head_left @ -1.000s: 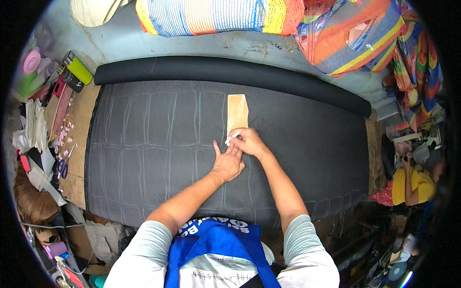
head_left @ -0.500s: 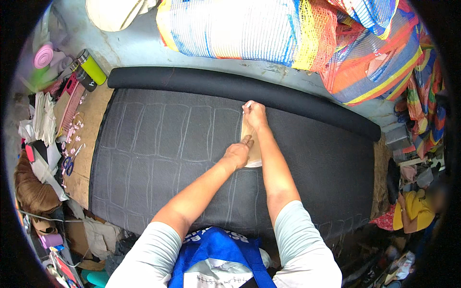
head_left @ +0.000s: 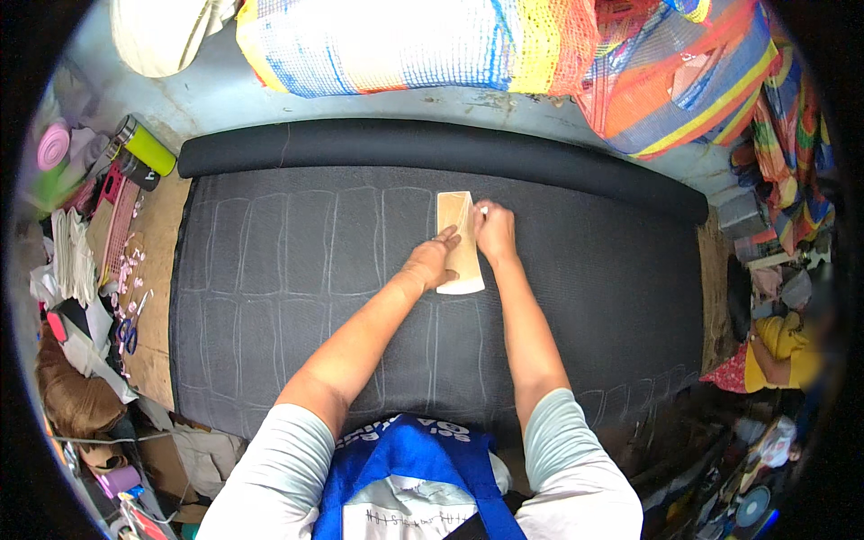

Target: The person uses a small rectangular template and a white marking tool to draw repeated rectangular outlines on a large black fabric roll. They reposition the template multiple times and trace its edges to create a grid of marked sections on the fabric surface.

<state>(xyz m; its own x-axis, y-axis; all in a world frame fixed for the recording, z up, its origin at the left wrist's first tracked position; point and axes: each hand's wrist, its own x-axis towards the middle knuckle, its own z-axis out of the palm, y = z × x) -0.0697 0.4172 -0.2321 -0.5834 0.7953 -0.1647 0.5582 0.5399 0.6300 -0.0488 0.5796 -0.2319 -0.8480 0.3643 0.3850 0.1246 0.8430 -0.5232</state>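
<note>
Black fabric (head_left: 594, 261) covers the table, marked with rows of white outlines on its left half. A beige, slightly curved pattern piece (head_left: 456, 264) lies on it near the middle, right of the upper row of outlines. My left hand (head_left: 432, 261) presses on the piece with its fingers spread. Beside its upper right edge, my right hand (head_left: 495, 231) pinches a small white piece of chalk (head_left: 484, 210). The chalk tip is too small to tell whether it touches the fabric.
A thick fabric roll (head_left: 432, 148) runs along the far edge. Striped mesh bags (head_left: 675, 99) lie beyond it. Scissors (head_left: 129, 335) and a green bottle (head_left: 148, 148) are at the left. A person in yellow (head_left: 778, 351) sits at the right.
My right hand has gone from the piece's top end down along its right side. My left hand still presses on the piece. The whole view has shifted slightly.
</note>
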